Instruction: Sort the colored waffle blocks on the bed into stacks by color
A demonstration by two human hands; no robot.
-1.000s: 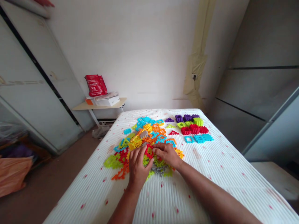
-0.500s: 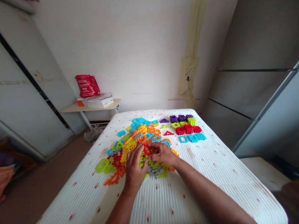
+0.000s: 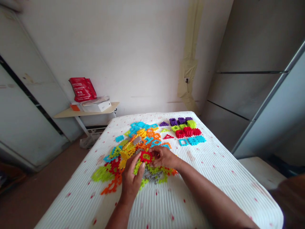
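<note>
A red square interlocking tile (image 3: 145,157) with a hole in its middle is held up between my hands, over the front of a mixed heap of plastic tiles. My right hand (image 3: 164,157) has curled fingers and thumb at its right edge. On the other side, my left hand (image 3: 131,174) has finger and thumb at the tile's left edge. Beneath and around them lie yellow tiles (image 3: 128,150), grey tiles (image 3: 153,175) and lime green tiles (image 3: 102,173). My hands cover part of the heap.
At the bed's far right stand sorted rows of purple tiles (image 3: 181,121), red tiles (image 3: 188,131) and blue tiles (image 3: 196,140). A loose red triangle (image 3: 168,136) lies left of them. A red bag (image 3: 83,89) rests on a small side table (image 3: 63,113) beyond the left edge.
The red tile has come up clearer between my hands, turned so its hole shows. Both hands have shifted slightly left in the picture, as has the whole view.
</note>
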